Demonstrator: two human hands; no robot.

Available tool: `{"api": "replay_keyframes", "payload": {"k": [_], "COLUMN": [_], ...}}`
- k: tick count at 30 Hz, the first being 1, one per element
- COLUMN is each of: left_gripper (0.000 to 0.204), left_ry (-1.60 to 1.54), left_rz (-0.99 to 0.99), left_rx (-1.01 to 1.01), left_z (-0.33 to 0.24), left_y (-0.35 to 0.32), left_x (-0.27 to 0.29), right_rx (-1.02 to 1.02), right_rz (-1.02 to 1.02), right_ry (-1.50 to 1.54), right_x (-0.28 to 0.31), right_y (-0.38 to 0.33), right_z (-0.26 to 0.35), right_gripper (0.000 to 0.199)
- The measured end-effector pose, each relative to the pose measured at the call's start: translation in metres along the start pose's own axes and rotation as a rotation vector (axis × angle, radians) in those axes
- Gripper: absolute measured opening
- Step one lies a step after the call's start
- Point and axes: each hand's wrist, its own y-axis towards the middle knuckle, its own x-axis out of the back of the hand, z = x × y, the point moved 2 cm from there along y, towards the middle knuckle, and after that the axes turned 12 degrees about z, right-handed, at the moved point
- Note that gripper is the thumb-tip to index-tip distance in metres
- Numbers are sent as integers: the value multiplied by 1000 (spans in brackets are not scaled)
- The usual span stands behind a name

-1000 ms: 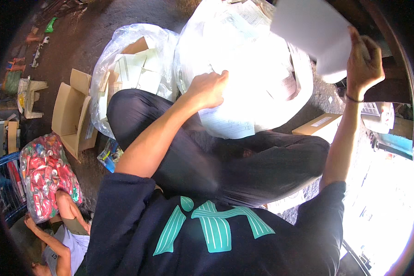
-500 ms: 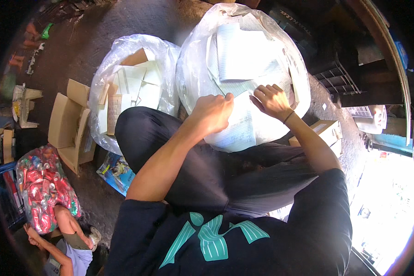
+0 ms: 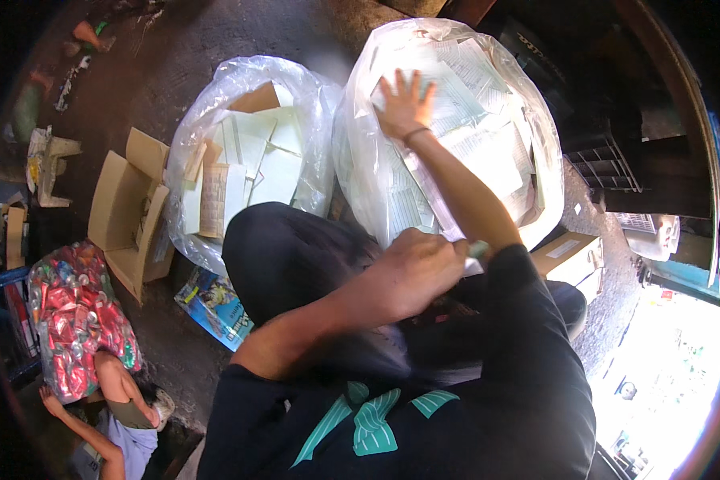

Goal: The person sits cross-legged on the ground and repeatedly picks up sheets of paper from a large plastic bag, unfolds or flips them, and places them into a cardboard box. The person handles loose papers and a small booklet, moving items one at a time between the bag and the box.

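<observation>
At the far left lies a bag of cans [image 3: 72, 316], red and shiny, well apart from both hands. Below it a second person [image 3: 116, 420] crouches at the bottom edge. Right of the cans sits an open box [image 3: 124, 212] made of brown card. Near it on the floor lies a blue booklet [image 3: 214, 304].

Next comes the left bag [image 3: 248, 152], clear plastic, full of pale sheets and bits of card. It is up and to the left of the left hand.

The left hand [image 3: 412, 272] is low and close to the body, over the dark lap. Its fingers are curled in. It looks closed, but I cannot tell if it holds anything, as the picture is blurry there.

The right hand [image 3: 404, 100] is stretched far out, up past the left hand. It is wide open, fingers spread, and lies flat on the papers [image 3: 472, 88]. It grips nothing. The papers are white sheets with print, right under the palm and all around it. They fill the right bag [image 3: 528, 128], a big clear one that touches the left bag.

Right of the left hand, just beside the knee, sits a small box [image 3: 568, 256].
</observation>
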Motion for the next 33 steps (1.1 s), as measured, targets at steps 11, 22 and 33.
{"api": "replay_keyframes", "payload": {"k": [11, 22, 33], "left_gripper": [16, 33, 28], "left_ry": [-158, -1025, -892], "left_rz": [-87, -500, -833], "left_rx": [418, 845, 687], "left_z": [35, 131, 113], "left_y": [-36, 26, -39], "left_x": [56, -67, 26], "right_rx": [317, -118, -164], "right_rz": [121, -31, -177], "right_ry": [186, 273, 143], "right_x": [60, 41, -33], "right_y": [21, -101, -143], "right_z": [-76, -154, -58], "right_gripper": [38, 76, 81]}}
